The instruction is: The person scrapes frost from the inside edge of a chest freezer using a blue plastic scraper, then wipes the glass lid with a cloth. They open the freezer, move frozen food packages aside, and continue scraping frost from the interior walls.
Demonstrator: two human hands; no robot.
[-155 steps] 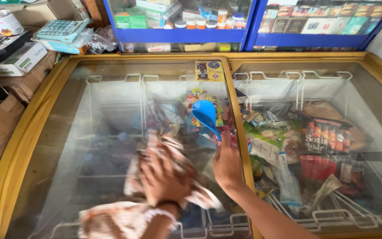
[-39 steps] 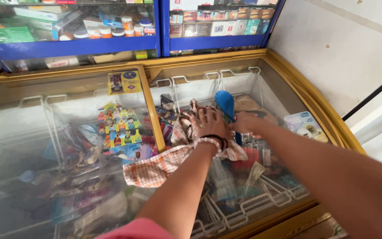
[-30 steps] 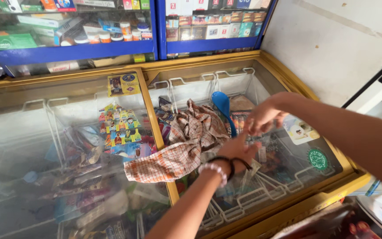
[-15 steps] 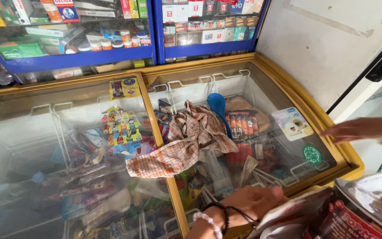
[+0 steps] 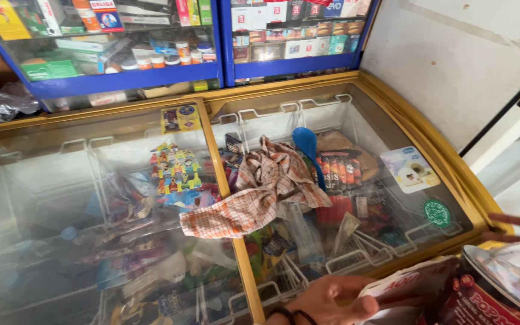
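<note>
Packet [image 5: 413, 283], red and white, pinched at edge by left hand [image 5: 326, 301]. Right hand [image 5: 516, 221] barely in frame; grip not determinable. Advisable: fuller hold, kept clear of steel lid [image 5: 507, 271].

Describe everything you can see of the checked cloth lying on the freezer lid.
The checked cloth is thin woven fabric, cream with a fine orange-red grid. It lies crumpled and loose on the glass freezer lid, bunched high at the far end beside the blue scoop, with one flatter end draped across the gold centre bar. No hand touches it; the left hand is at the lid's near edge.
</note>
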